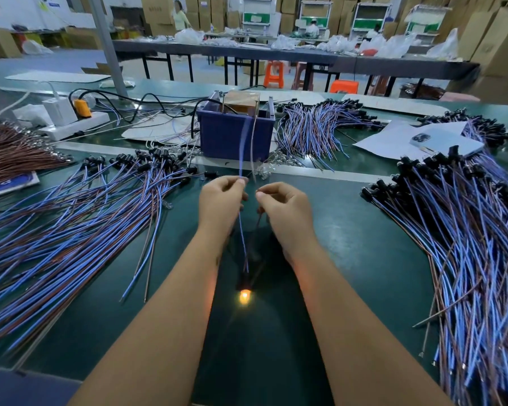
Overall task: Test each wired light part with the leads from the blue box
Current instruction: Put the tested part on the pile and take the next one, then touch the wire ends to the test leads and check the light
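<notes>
At centre frame, the left hand (221, 200) pinches a blue wire (242, 230) between thumb and curled fingers, and the right hand (285, 206) pinches a brown wire (258, 222) in the same manner. Both hands hang above the green work surface (349, 244), close together but apart. The two wires descend between the forearms to a small black holder whose bulb (244, 295) glows orange-yellow at lower centre, casting a warm tint on the inner forearms. Above the hands, two leads (242, 148), one blue and one pale, rise to the blue box (235, 133) at upper centre; their lower ends meet the pinched fingertips, though the exact contact with the wire ends is too small to resolve. A brown block sits inside the box.

Left of frame: a broad fan of blue-and-brown wired parts (71, 218) with black holders toward the box. Right of frame: a similar heap of wired parts (464, 244). Behind the box to its right lies a third bundle (314, 127). Upper left holds a white power strip (74, 124) with plugs and a sheaf of brown wires (15, 156). A phone (446, 143) rests on white paper at upper right. Benches, orange stools and cardboard cartons fill the background.
</notes>
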A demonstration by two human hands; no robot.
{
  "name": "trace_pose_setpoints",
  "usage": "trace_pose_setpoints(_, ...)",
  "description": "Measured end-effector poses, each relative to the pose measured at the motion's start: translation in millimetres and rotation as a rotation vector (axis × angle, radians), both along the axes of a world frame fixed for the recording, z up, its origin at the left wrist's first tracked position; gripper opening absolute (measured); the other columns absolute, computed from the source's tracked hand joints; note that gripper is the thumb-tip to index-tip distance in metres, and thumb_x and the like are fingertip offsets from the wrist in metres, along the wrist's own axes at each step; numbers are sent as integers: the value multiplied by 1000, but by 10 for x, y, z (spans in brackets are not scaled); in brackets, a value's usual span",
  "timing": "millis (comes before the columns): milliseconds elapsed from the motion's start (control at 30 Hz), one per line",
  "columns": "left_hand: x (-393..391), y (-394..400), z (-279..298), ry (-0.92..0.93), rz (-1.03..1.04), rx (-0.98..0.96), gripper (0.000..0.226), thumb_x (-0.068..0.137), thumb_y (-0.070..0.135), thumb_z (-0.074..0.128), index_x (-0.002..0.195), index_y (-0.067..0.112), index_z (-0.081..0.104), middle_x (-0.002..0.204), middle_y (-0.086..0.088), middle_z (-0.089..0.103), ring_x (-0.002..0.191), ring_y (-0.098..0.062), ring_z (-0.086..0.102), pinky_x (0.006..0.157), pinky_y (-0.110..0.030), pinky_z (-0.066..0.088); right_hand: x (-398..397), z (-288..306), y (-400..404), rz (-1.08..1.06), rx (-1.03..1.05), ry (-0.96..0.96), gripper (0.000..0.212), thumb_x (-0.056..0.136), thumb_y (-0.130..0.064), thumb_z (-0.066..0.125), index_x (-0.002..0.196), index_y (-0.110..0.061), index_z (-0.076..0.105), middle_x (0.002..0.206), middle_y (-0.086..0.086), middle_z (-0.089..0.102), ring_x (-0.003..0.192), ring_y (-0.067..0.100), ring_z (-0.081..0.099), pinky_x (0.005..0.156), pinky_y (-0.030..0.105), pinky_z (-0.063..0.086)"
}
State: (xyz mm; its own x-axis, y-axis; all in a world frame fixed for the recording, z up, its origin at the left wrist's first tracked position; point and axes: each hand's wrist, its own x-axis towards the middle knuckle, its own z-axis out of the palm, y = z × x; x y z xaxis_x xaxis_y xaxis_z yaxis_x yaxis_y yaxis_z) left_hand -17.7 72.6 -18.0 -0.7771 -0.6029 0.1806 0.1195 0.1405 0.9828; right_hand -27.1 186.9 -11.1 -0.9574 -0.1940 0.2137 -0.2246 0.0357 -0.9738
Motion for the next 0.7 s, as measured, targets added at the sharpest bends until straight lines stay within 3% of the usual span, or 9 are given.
trace_pose_setpoints(100, -9, 57, 29, -6, -113, 15, 26, 93, 6, 54, 78, 19, 71, 74, 1, 68, 71, -13, 60, 67, -26, 49, -22, -53, -47, 32, 108, 50, 18, 85, -9, 68, 73, -22, 65, 68, 2, 67, 63, 12, 60, 63, 25, 48)
trace_pose_setpoints(167, 0, 51, 42, 12, -131, 74, 26, 93, 10, 54, 76, 17, 72, 76, -2, 68, 76, -18, 60, 73, -31, 48, -41, -68, -41, 43, 113, 44, 19, 85, -10, 69, 72, -22, 64, 65, -1, 65, 60, 11, 59, 61, 22, 47)
trace_pose_setpoints(300, 42, 38, 41, 59, -194, 154, 16, 91, 12, 61, 78, 10, 70, 59, 0, 59, 50, -10, 50, 52, -22, 41, -36, -72, -42, 109, 89, 72, 19, 91, -8, 61, 76, -18, 67, 58, -6, 62, 53, 4, 52, 58, 23, 42)
trace_pose_setpoints(433, 48, 17, 112, 196, -239, 501, 12, 94, 4, 57, 82, 4, 61, 49, 5, 47, 39, -4, 39, 37, -15, 34, 3, -64, -56, 192, 104, 111, 35, 81, 2, 68, 100, -26, 61, 77, 4, 63, 64, 12, 52, 63, 27, 45)
trace_pose_setpoints(500, 44, 6, 129, 228, -218, 598, 14, 94, 6, 58, 80, 9, 58, 51, 4, 50, 40, -4, 44, 42, -19, 44, 31, -49, -53, 246, 77, 147, 53, 72, 3, 75, 112, -30, 61, 86, 3, 65, 70, 9, 54, 66, 22, 47)
trace_pose_setpoints(567, 42, 0, 121, 249, -215, 649, 15, 94, 6, 57, 80, 11, 56, 53, 2, 53, 42, -7, 49, 59, -32, 53, 34, -21, -45, 271, 6, 149, 57, 71, 2, 78, 114, -33, 63, 83, -3, 64, 66, 8, 51, 62, 20, 46)
trace_pose_setpoints(600, 40, -6, 115, 257, -221, 654, 15, 95, 6, 56, 81, 11, 55, 55, 1, 55, 44, -9, 51, 66, -36, 53, 32, -3, -37, 272, -36, 124, 54, 73, 0, 78, 112, -35, 64, 79, -5, 63, 63, 12, 48, 60, 22, 46)
trace_pose_setpoints(700, 42, -13, 111, 239, -247, 625, 13, 95, 6, 56, 83, 11, 56, 64, -2, 66, 56, -13, 63, 60, -30, 57, 22, 31, -13, 306, -243, 23, 34, 85, -8, 70, 106, -34, 68, 73, -9, 64, 62, 12, 51, 57, 20, 48)
